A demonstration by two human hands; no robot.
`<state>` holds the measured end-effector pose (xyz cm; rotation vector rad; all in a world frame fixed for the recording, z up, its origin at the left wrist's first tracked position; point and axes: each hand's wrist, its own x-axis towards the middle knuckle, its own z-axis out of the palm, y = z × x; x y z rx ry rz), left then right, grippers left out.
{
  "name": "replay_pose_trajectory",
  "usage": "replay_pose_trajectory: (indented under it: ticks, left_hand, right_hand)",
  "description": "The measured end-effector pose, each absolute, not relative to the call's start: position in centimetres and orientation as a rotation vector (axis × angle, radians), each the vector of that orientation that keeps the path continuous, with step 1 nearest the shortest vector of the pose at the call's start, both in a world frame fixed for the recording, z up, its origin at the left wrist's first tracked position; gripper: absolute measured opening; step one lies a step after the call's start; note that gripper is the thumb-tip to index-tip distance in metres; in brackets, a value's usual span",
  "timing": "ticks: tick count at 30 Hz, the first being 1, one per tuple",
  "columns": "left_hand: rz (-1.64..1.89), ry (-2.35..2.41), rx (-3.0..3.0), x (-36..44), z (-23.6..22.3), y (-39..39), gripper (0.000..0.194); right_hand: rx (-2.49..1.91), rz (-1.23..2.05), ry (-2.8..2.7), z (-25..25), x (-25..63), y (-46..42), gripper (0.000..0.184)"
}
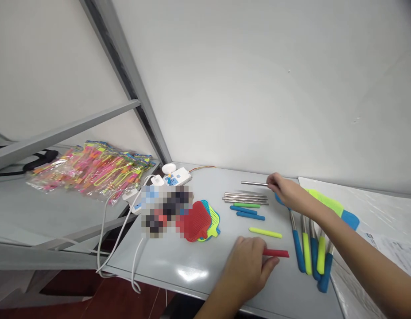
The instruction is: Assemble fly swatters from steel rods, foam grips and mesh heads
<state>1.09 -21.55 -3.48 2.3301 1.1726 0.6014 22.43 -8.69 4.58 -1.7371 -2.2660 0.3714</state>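
Observation:
My left hand [248, 266] is closed around a red plastic handle [277, 253], whose end sticks out to the right. Farther back, my right hand [282, 191] pinches a thin metal rod [253, 183] that points left above the table. Just below it lies a bundle of metal rods [243, 198]. Between my hands are a green handle [247, 205], two blue handles [250, 215] and a yellow handle [265, 232]. To the left, a red perforated swatter head [197, 221] overlaps a yellow-green one [214, 226] and a blue one.
Several swatters with blue and yellow handles [305, 252] lie at right, partly under my right forearm. Power strips [177, 177] and white cables [121, 235] sit at the table's left. Bagged colourful items [95, 170] fill another surface beyond a metal frame [135, 88]. One patch is pixelated.

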Motion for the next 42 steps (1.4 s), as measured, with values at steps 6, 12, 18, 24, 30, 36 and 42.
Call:
replay_pose_trajectory:
  ticks: [6, 12, 18, 24, 30, 36, 42]
  left_hand:
    - [0.651, 1.164, 2.285, 0.8, -3.0, -21.1, 0.03]
    - [0.652, 1.15, 2.31, 0.9, -2.8, -20.9, 0.033]
    - [0.656, 1.226, 2.372, 1.0, -2.6, -21.3, 0.031]
    - [0.643, 1.27, 2.44, -0.4, -2.1, -22.1, 0.032]
    - [0.59, 1.238, 2.549, -1.2, -1.8, -22.4, 0.032]
    - [0.529, 1.142, 2.61, 0.3, -1.2, -23.1, 0.033]
    - [0.482, 1.173, 2.58, -2.2, -0.3, -22.9, 0.031]
  right_hand:
    - [-1.696, 0.381, -2.059, 5.5, 27.0, -19.9, 0.03]
    - [-1.62, 0.154, -2.353, 3.7, 28.0, -25.9, 0.03]
    - [-1.541, -0.158, -2.477, 4.5, 27.6, -26.3, 0.031]
    - [-1.464, -0.265, -2.541, 5.9, 26.6, -26.7, 0.03]
    - [-1.355, -0.35, -2.626, 5.6, 24.7, -26.0, 0.025]
    - [-1.129, -0.343, -2.756, 4.8, 21.3, -24.8, 0.023]
    - [-1.085, -0.299, -2.753, 4.5, 20.2, -23.0, 0.016]
